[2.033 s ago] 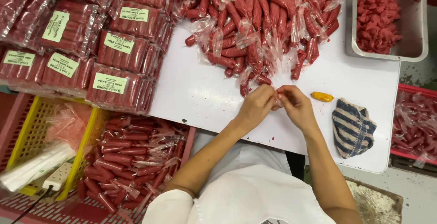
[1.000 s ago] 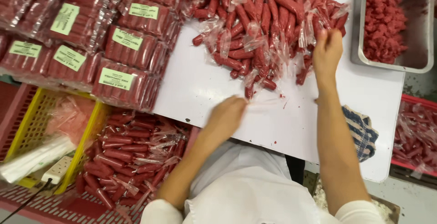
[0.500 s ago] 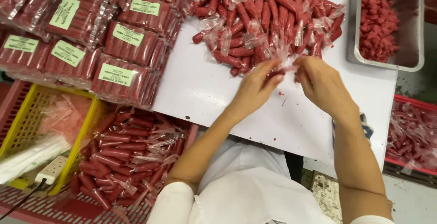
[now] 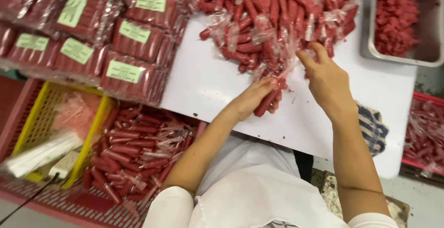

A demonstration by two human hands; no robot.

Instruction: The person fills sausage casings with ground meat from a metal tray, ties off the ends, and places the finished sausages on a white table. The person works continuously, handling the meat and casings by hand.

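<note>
**Wrapped sausage held at pile's edge**

Left hand [image 4: 249, 100] is closed around a red wrapped sausage [image 4: 269, 99], at six o'clock of the sausage pile [image 4: 273, 19]. Right hand [image 4: 329, 83], at three o'clock, apparently pinches its clear wrapper tail [image 4: 289, 66], steadying it over the white table [image 4: 208, 80].

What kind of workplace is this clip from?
Probably a small food-packing workshop: a heap of red sausages in clear wrappers on a white table, stacked labelled packs, and a steel tray of red pieces.

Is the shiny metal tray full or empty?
Partly full. The metal tray holds a heap of small red pieces, but bare grey metal shows around the heap. Its top edge is cut off, so the rest cannot be told.
</note>
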